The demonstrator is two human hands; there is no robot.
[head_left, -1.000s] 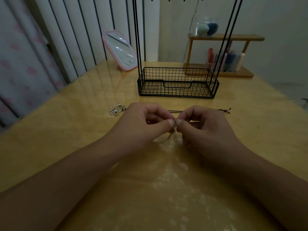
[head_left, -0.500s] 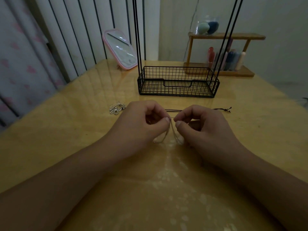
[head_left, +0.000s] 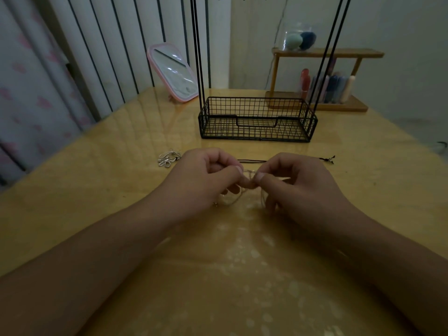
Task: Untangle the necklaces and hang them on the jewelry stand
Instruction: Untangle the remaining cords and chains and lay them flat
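- Far to the left hangs a curtain [head_left: 36, 98] with pink spots, and next to it is a wall with dark stripes.
- A pink mirror [head_left: 173, 73] leans back at the far left of the yellow table [head_left: 97, 190].
- A small silver necklace [head_left: 168, 158] lies in a heap on the table, just left of the left hand.
- The left arm comes in from the bottom left corner and lies low over the table.
- The left hand [head_left: 201, 183] is curled up, knuckles on top, with its thumb pointing to the right.
- Its thumb and finger pinch a thin, pale chain [head_left: 232, 198] right in the middle.
- Loops of that chain hang down under both hands and touch the table.
- The two hands are close together, and their thumb tips almost meet.
- The right hand [head_left: 300, 187] is curled too and pinches the same chain from the other side.
- The right arm comes in from the bottom right corner.
- Behind the hands lies a dark cord [head_left: 252, 161] flat on the table, and its end [head_left: 328, 159] sticks out past the right hand.
- Farther back stands the black jewelry stand [head_left: 257, 120], with a wire basket at the bottom and tall thin rods going up.
- Nothing hangs on the parts of the rods I can see.
- At the back right is a wooden shelf [head_left: 327, 53] with little bottles below and a clear jar on top.
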